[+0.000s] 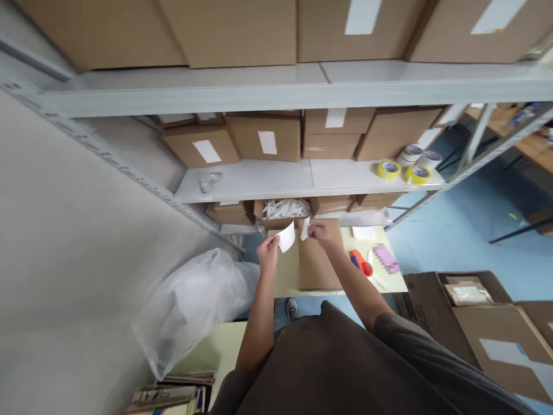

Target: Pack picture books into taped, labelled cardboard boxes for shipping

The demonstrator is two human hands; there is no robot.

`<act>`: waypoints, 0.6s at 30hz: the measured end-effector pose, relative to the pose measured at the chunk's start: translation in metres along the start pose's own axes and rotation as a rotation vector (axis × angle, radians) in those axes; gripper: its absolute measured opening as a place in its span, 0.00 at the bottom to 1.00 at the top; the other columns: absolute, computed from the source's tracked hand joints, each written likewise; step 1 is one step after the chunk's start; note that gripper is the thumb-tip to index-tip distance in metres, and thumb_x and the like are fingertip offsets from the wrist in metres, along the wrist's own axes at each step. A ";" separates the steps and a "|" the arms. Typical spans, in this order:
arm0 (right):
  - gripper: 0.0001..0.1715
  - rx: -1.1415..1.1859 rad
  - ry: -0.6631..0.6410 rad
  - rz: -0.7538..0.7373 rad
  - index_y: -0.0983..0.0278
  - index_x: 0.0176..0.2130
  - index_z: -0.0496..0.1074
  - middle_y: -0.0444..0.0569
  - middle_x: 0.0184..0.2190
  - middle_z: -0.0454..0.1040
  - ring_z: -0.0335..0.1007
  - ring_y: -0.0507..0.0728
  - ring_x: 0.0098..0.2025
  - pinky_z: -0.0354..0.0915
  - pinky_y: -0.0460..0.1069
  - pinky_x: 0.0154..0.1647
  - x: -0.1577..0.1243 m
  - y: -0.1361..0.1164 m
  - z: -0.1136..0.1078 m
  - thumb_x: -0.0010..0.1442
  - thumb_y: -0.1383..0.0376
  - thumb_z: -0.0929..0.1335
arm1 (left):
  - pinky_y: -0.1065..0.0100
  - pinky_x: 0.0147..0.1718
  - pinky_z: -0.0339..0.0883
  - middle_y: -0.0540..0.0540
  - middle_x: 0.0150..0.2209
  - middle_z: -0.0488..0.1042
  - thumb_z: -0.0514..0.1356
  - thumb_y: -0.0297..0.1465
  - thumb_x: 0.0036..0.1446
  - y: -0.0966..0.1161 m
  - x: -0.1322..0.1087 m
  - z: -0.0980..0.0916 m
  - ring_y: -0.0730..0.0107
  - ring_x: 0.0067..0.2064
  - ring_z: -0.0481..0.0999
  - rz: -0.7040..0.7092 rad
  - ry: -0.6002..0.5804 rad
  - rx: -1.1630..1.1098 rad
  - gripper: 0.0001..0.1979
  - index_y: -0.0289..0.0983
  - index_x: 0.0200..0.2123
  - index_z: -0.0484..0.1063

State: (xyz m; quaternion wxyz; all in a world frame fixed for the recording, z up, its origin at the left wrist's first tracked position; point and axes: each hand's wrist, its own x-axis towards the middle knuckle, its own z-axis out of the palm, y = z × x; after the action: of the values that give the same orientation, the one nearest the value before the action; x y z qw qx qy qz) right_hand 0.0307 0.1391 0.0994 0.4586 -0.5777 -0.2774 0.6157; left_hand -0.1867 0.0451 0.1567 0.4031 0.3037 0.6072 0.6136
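My left hand point(268, 250) pinches a white paper slip point(287, 237) by its lower left edge. A smaller, folded or curled white paper piece point(305, 229) is gripped between the fingers of my right hand point(319, 231). The two pieces are a short gap apart. Below my right hand a brown cardboard box point(319, 268) lies on the pale yellow table point(285, 282). To the right of the box are an orange-red tape dispenser point(361, 263), a white sheet point(363, 232) and a pink, pixelated object point(386, 258).
A grey shelf rack point(276, 99) with cardboard boxes point(263, 138) rises in front. Yellow tape rolls point(387, 169) sit on its middle shelf. A clear plastic bag point(203, 294) hangs over the left side. Open cartons point(501, 328) stand at right, beside the blue floor point(432, 230).
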 end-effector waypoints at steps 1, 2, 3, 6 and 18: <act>0.12 -0.012 0.016 0.017 0.61 0.27 0.73 0.44 0.24 0.75 0.71 0.54 0.30 0.72 0.50 0.35 0.014 0.003 0.022 0.45 0.62 0.78 | 0.68 0.33 0.73 0.46 0.30 0.82 0.74 0.53 0.47 0.000 0.001 -0.014 0.65 0.32 0.79 0.000 0.004 0.003 0.25 0.35 0.33 0.85; 0.12 -0.023 0.027 0.027 0.61 0.27 0.73 0.43 0.24 0.74 0.71 0.54 0.30 0.72 0.50 0.35 0.029 0.005 0.042 0.46 0.63 0.78 | 0.68 0.33 0.72 0.47 0.29 0.81 0.73 0.52 0.48 0.000 0.001 -0.027 0.66 0.32 0.78 0.002 0.002 0.009 0.24 0.35 0.33 0.85; 0.12 -0.031 0.031 0.033 0.61 0.28 0.73 0.43 0.24 0.74 0.71 0.54 0.30 0.72 0.50 0.35 0.042 0.006 0.061 0.47 0.63 0.78 | 0.69 0.33 0.71 0.47 0.29 0.81 0.73 0.52 0.50 0.001 0.001 -0.039 0.67 0.31 0.77 0.003 0.001 0.020 0.23 0.35 0.33 0.85; 0.10 -0.045 0.042 0.042 0.61 0.31 0.73 0.41 0.25 0.73 0.72 0.53 0.30 0.73 0.50 0.36 0.077 0.005 0.106 0.51 0.64 0.77 | 0.69 0.32 0.69 0.47 0.29 0.80 0.71 0.50 0.52 0.001 -0.001 -0.069 0.68 0.31 0.76 -0.007 0.019 0.057 0.22 0.35 0.34 0.85; 0.20 0.012 0.169 -0.164 0.61 0.36 0.76 0.49 0.37 0.82 0.78 0.57 0.40 0.71 0.49 0.40 0.036 0.009 0.061 0.48 0.52 0.77 | 0.69 0.34 0.70 0.47 0.28 0.80 0.71 0.49 0.52 -0.010 0.013 -0.053 0.66 0.32 0.77 0.004 -0.010 0.155 0.20 0.36 0.34 0.85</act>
State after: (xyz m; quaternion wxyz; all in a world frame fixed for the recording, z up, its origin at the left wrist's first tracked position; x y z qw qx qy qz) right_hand -0.0272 0.1783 0.0865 0.5326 -0.6003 -0.2802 0.5267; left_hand -0.2374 0.0298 0.1410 0.3802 0.3384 0.6502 0.5641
